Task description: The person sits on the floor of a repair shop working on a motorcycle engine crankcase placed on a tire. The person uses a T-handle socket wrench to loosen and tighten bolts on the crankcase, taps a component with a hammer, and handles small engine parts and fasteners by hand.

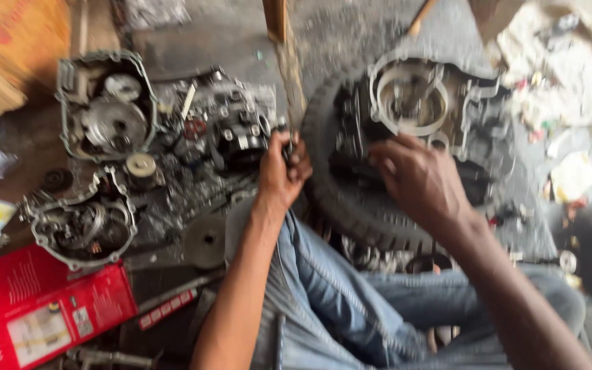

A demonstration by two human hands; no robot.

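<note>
- The left hand [282,171] is closed in a fist around a small dark part [289,147], which sticks out just above the curled fingers [301,159]; the picture is blurred, so the kind of part cannot be told.
- The right hand [419,179] lies palm down on the engine block [419,116], its fingers [381,154] bent and close together, with the tips pressed on the dark left side of the block; whether they pinch anything cannot be told.
- The engine block sits under and beyond the right fingers, and its round pale ring opening [411,96] lies just past the knuckles.
- The block rests inside a black tyre [340,199], whose tread curves between the two hands and passes beneath the right wrist.
- The gripped dark part is just left of the tyre's edge, near the right fingertips but apart from them.
- Left of the left fingers lies a dark engine assembly [231,133], near the fist.
- Farther left are two open engine covers, one upper [107,103] and one lower [80,219], well apart from both hands.
- Below the left forearm lies a round metal disc [205,240], and beyond it a red cardboard box [35,315].
- The person's legs in blue jeans [337,301] lie under both forearms.
</note>
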